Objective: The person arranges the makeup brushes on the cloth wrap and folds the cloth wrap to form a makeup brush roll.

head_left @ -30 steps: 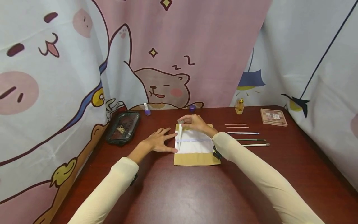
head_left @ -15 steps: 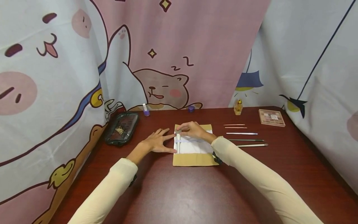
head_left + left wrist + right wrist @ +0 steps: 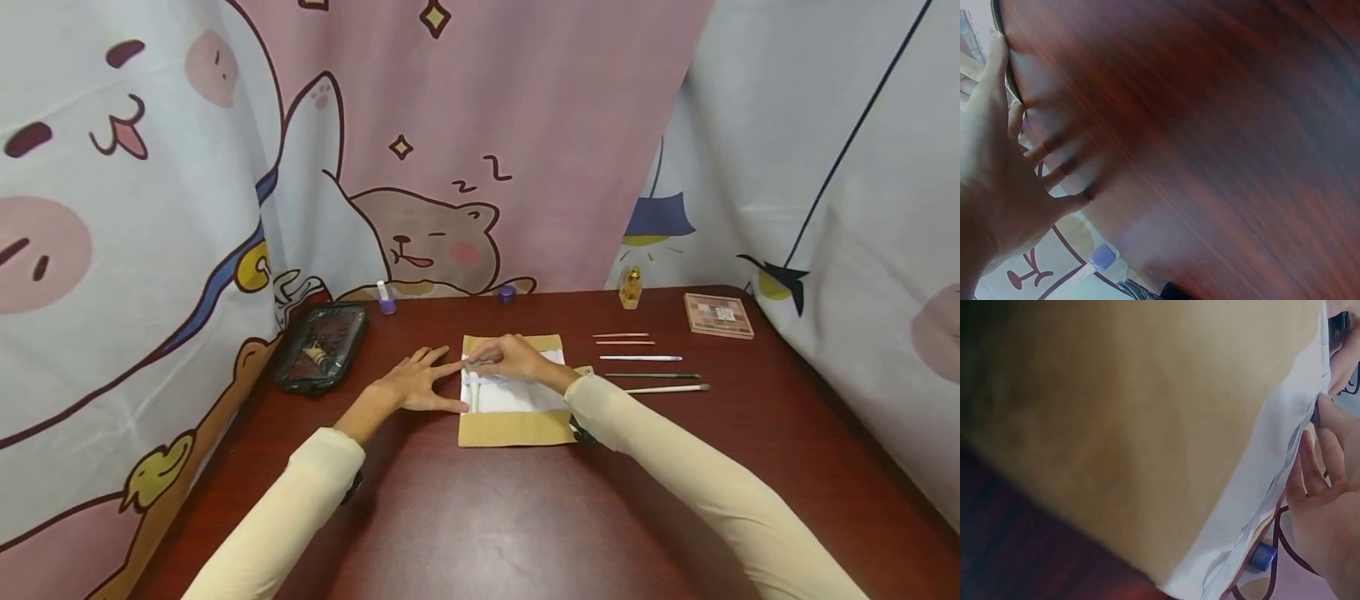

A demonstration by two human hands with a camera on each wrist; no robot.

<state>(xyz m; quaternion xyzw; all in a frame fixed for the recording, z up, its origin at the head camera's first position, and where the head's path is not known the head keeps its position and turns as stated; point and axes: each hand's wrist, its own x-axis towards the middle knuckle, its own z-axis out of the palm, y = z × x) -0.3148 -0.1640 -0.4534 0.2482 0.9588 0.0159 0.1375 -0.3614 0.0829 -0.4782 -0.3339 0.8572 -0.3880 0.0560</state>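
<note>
A tan-and-white cloth brush roll lies flat on the table, crossed by a thin lilac strap. Along its left side lies a makeup brush with a white handle, pointing towards the near tan band. My right hand pinches this brush at its head end, where the fingers mostly cover the bristles. My left hand is spread flat on the table, thumb and index fingertip at the roll's left edge. In the left wrist view, the left hand's fingers are splayed apart.
Right of the roll lie several slim sticks and brushes, among them a white-handled brush. Behind them stand a gold bottle and an eyeshadow palette. A black clear-topped case, nail polish and small purple jar are further back.
My right hand has moved towards me, sliding the brush down the roll's left side, its handle now reaching the near tan band. My left hand stays at the edge.
</note>
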